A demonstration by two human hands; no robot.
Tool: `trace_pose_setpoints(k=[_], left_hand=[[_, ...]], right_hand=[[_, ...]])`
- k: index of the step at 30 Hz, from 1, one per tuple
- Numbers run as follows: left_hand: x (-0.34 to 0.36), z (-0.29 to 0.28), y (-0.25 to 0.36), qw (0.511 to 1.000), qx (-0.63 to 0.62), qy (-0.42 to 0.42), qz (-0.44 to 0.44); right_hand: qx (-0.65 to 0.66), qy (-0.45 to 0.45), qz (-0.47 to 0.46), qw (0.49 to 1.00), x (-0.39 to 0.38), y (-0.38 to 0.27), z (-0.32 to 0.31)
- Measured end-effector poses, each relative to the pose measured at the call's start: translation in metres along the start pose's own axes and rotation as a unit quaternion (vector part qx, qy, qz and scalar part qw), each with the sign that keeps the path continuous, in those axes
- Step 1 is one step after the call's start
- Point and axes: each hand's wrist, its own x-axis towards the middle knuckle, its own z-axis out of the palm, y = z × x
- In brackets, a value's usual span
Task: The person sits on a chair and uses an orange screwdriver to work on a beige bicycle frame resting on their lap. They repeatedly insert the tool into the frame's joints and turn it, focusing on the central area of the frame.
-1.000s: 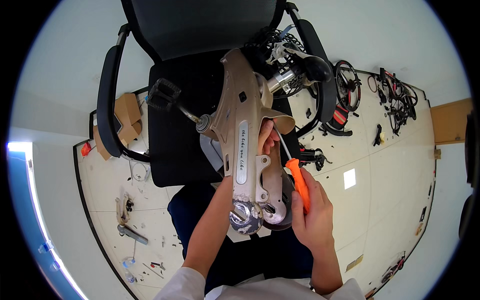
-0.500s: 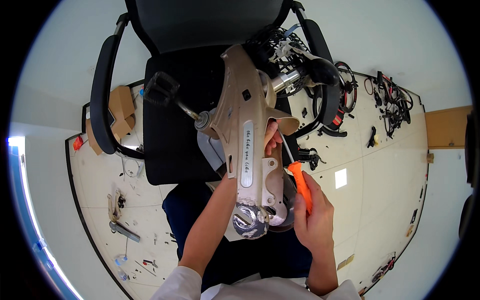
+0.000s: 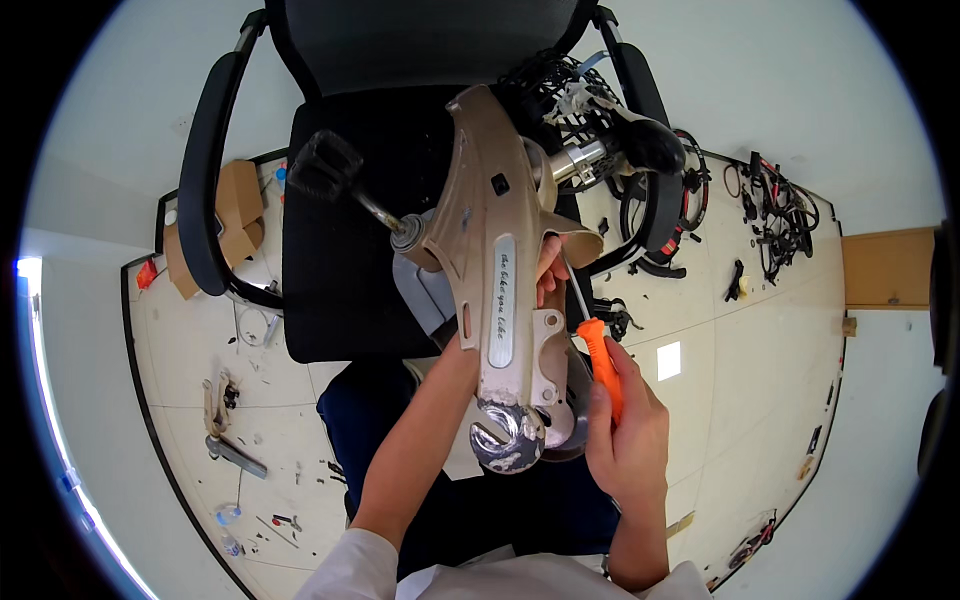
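Note:
A beige bike frame [image 3: 483, 210] with scuffed paint and a silver strip lies across the black office chair [image 3: 330, 300] and my lap. A crank with a black pedal [image 3: 325, 165] juts out on its left. From below, my left arm reaches behind the frame; the curled fingers of my left hand [image 3: 549, 268] show in a gap on its right side, gripping it there. My right hand [image 3: 630, 430] is closed round the orange handle of a screwdriver [image 3: 600, 365]. Its metal shaft points up into the frame, close to my left fingers; the tip is hidden.
A black saddle on a seat post [image 3: 645, 145] and a black basket [image 3: 550, 85] sit at the chair's right armrest. Cardboard boxes [image 3: 240, 205], a hammer-like tool [image 3: 235, 455] and small parts lie on the floor at left. Bike parts [image 3: 785, 215] lie at far right.
The view has shifted slightly, with the frame a little further right in the picture. Both hands keep their grip, and the screwdriver stays at nearly the same spot on the frame.

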Motion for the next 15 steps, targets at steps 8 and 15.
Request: trace_pose_setpoints(k=[8,15], left_hand=[[-0.012,0.003,0.01,0.996,-0.045,-0.038,-0.063],[-0.011,0.001,0.01,0.99,-0.08,-0.069,-0.089]], right_hand=[[-0.046,0.002,-0.042,0.998,0.007,-0.019,0.0],[-0.217,0.017,-0.169,0.961,0.013,-0.011,-0.015]])
